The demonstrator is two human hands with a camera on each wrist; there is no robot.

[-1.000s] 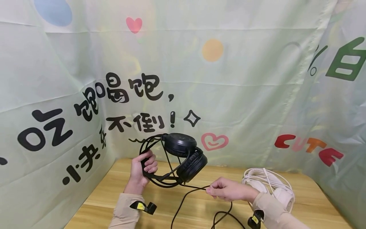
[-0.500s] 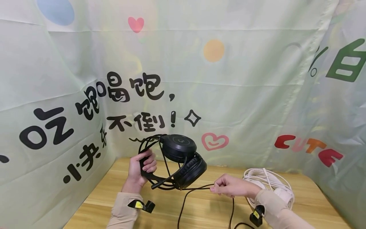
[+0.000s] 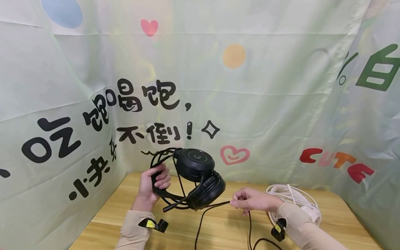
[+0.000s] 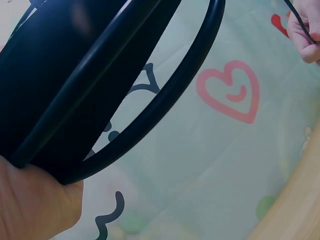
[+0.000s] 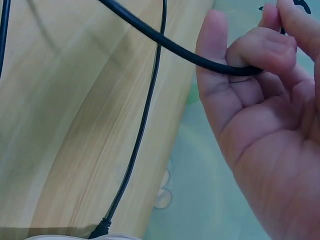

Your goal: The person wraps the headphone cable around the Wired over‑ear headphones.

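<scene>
A black headset (image 3: 195, 165) with two round ear cups and a microphone boom (image 3: 172, 206) is held above the table, tilted. My left hand (image 3: 147, 189) grips its headband, fingers curled round it; loops of black cable run along the band. Close up in the left wrist view, the dark band (image 4: 55, 100) fills the upper left. To the right, my right hand (image 3: 254, 199) pinches the headset's thin black cable (image 3: 200, 222), drawing a stretch of it sideways. In the right wrist view the cable (image 5: 175, 47) passes between the curled fingers of that hand (image 5: 280, 135).
White headphones (image 3: 312, 212) wrapped in white cable lie on the wooden table (image 3: 103, 224) behind my right forearm. Slack black cable hangs towards the front edge, and a black connector (image 5: 101, 227) shows in the right wrist view. Printed cloth (image 3: 275, 114) hangs round the table.
The headset has turned slightly in my left hand, and its microphone boom shows lower and further left. My right hand has shifted a little right and up; the slack cable hangs differently.
</scene>
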